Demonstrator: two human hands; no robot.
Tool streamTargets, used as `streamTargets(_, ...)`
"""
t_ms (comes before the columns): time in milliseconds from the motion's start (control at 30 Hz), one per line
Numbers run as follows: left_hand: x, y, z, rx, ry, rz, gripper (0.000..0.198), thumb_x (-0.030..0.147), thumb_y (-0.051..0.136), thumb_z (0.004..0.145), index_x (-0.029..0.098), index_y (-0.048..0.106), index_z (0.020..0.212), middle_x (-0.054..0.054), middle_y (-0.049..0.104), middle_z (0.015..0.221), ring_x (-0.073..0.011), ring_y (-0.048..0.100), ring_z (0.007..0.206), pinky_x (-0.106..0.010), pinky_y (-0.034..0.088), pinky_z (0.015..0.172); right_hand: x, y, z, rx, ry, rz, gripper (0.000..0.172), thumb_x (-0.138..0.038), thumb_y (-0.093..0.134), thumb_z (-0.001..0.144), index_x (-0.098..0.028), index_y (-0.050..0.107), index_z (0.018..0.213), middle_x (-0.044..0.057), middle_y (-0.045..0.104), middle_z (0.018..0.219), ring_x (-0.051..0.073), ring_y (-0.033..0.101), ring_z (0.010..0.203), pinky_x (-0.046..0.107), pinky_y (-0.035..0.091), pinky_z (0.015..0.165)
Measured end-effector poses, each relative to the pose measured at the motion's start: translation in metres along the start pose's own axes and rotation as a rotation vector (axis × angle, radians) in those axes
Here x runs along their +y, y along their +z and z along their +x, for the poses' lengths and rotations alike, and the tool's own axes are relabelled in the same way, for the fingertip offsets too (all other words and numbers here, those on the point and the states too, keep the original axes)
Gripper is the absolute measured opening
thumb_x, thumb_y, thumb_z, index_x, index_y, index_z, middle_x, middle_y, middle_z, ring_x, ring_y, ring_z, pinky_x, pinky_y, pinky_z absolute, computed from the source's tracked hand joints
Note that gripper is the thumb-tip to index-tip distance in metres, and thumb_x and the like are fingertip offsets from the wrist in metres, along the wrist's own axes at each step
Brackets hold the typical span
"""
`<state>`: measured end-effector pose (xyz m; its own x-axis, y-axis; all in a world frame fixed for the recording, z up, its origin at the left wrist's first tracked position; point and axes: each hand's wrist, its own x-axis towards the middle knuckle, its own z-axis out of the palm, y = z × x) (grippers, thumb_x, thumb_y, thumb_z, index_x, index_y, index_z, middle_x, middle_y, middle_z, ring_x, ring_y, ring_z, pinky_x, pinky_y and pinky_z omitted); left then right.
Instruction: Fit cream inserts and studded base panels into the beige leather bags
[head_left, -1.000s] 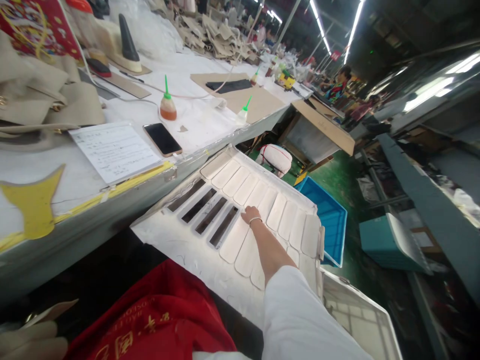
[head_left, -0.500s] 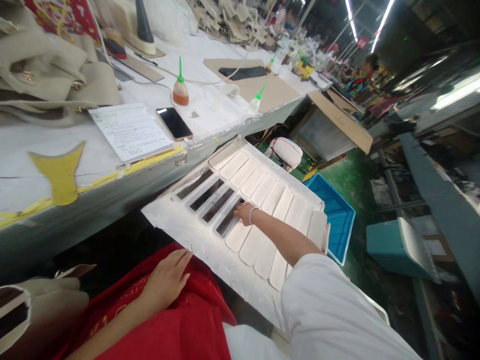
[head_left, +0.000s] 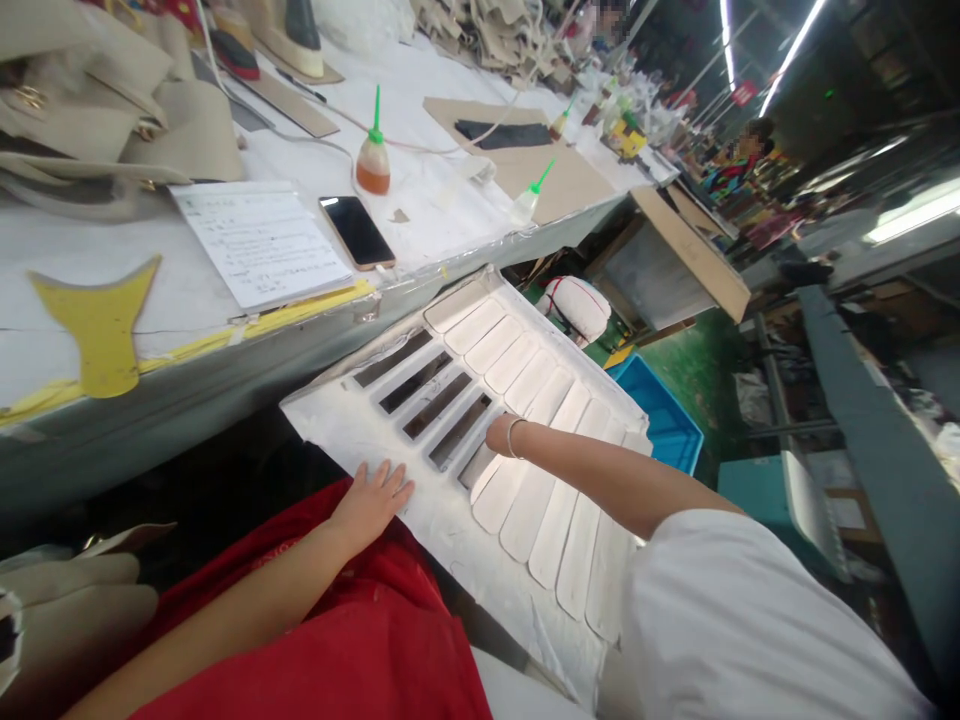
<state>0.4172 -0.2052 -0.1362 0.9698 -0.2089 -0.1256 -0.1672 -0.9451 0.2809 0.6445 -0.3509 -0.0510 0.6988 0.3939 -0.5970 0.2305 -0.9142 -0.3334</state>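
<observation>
A white slotted board (head_left: 341, 415) with dark openings lies tilted in front of me, beside the workbench. Long, round-ended pale pieces (head_left: 529, 525) lie side by side across its right part. My right hand (head_left: 501, 434) is among these pieces, at the one nearest the open slots; its fingers are hidden, so I cannot tell whether they hold it. My left hand (head_left: 379, 500) lies flat with spread fingers on the board's near edge and holds nothing. The red apron (head_left: 322, 640) covers my lap below it.
On the workbench (head_left: 67, 250) are a yellow template (head_left: 101, 325), a written sheet (head_left: 259, 245), a phone (head_left: 358, 232), green-tipped bottles (head_left: 373, 165) and beige leather parts (head_left: 180, 125). A blue crate (head_left: 664, 410) stands on the floor beyond the board.
My left hand has moved from the apron onto the board's edge, its fingers spreading. My right hand has moved slightly right and its fingers have gone from view; another slot is partly uncovered.
</observation>
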Motion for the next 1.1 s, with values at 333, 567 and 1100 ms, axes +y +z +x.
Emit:
streamTargets(333,-0.007,-0.020,-0.005,0.095,-0.199,-0.617,0.068,0.013,0.053,0.070,0.019,0.033,0.135,-0.013,0.031,0.143,-0.0297,0.026,0.131,-0.053,0.015,0.107,-0.116,-0.127,-0.059,-0.340,-0.482,-0.316,0.016,-0.027,0.069,0.066,-0.015,0.062,0.074,0.003,0.062,0.076,0.022,0.055,0.092,0.030,0.042,0.076)
streamTargets(567,0.019,-0.112,-0.051,0.511,-0.255,-1.898,0.083,0.053,0.063,0.068,0.020,0.029,0.136,-0.018,0.043,0.134,-0.0312,0.042,0.122,-0.043,0.042,0.092,-0.136,-0.125,-0.112,-0.454,-0.533,0.556,0.055,-0.038,0.068,0.068,-0.018,0.051,0.116,0.001,0.064,0.085,0.011,0.058,0.070,0.020,0.045,0.058)
streamTargets(1100,0.025,-0.227,-0.298,1.404,-0.533,-1.345,0.026,0.028,0.068,0.068,0.016,0.064,0.090,-0.003,0.069,0.087,-0.0186,0.063,0.081,-0.029,0.050,0.074,-0.317,0.051,-0.244,0.257,-1.286,-0.063,0.090,-0.044,0.062,0.071,-0.013,0.016,0.140,0.017,0.030,0.140,0.030,0.031,0.128,0.047,0.025,0.106)
